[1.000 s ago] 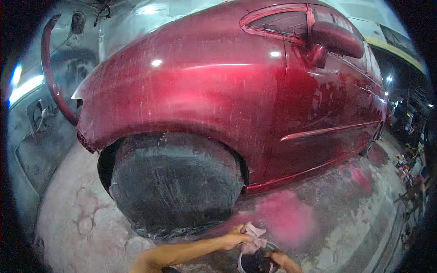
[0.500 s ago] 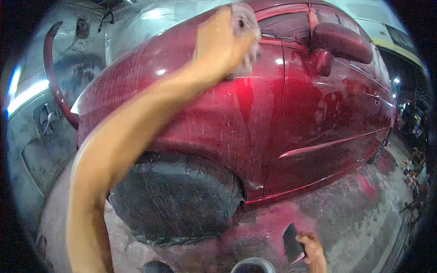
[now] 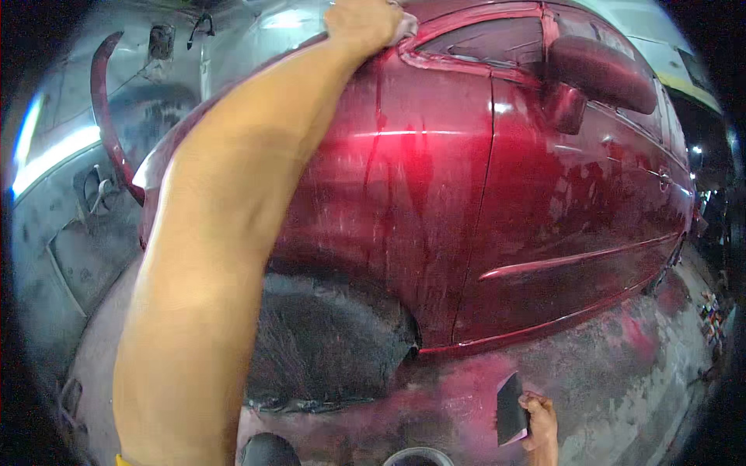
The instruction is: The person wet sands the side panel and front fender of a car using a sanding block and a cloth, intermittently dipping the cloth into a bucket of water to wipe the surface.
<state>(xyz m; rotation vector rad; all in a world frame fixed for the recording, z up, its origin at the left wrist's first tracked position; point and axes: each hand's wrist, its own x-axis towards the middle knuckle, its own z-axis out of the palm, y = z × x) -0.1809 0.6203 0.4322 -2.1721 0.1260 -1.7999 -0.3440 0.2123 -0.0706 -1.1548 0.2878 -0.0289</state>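
Note:
A dark red car (image 3: 412, 186) with a wet, streaky surface fills the middle of the view. My left arm reaches across its front fender, and my left hand (image 3: 364, 25) is closed on a pale pinkish rag (image 3: 406, 28). That rag touches the bodywork near the front corner of the side window; part of it is hidden by the hand. Low on the right, away from the car, my right hand (image 3: 541, 422) grips a folded sheet of sandpaper (image 3: 510, 410), black on its face with a pale pink edge.
Black sheeting (image 3: 330, 342) covers the front wheel. A bucket (image 3: 420, 457) stands at the bottom edge, beside a dark rounded shape (image 3: 268, 450). The side mirror (image 3: 598, 74) juts out on the right. A curved red strip (image 3: 113, 116) rises at the far left.
My left hand has moved up and left with the rag, toward the window's front corner, and my forearm fills more of the view. The sandpaper in my right hand has tilted slightly.

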